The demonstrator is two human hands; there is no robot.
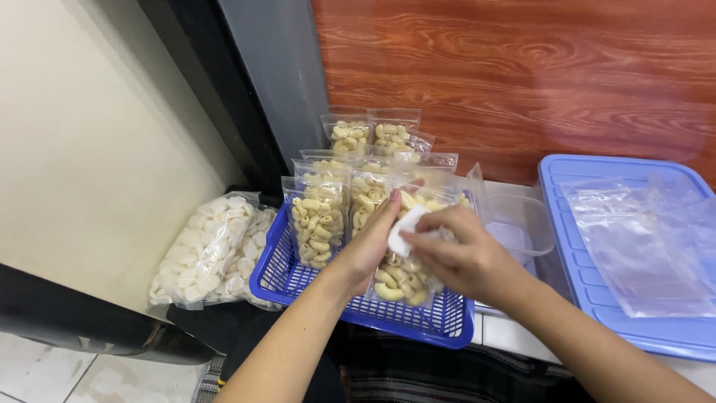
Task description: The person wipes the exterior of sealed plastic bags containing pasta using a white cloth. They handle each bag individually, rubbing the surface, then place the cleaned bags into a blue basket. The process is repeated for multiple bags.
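The small white piece (406, 224) sat pinched in the fingertips of the right hand (462, 257), pressed against the front of a clear pouch of elbow-shaped snacks (399, 272) at the near edge of the blue basket (280, 272). Whether it was a label or a sachet I could not tell. The left hand (369, 246) lay along the pouch at its nine o'clock side, fingers curled round the edge, steadying it upright.

It looked to me like the step of fixing or tucking that white piece onto the pouch, about mid-way through. The next move would call for a firm press with the right fingers while the left kept the thin film flat.

Behind the held pouch, at twelve o'clock, stood more filled pouches (321, 216) in rows. At nine o'clock of the basket lay a bag of pale white chips (205, 250). At three o'clock stood a clear tub (522, 220), and past it a blue lid (559, 179) carrying empty clear bags (634, 246).
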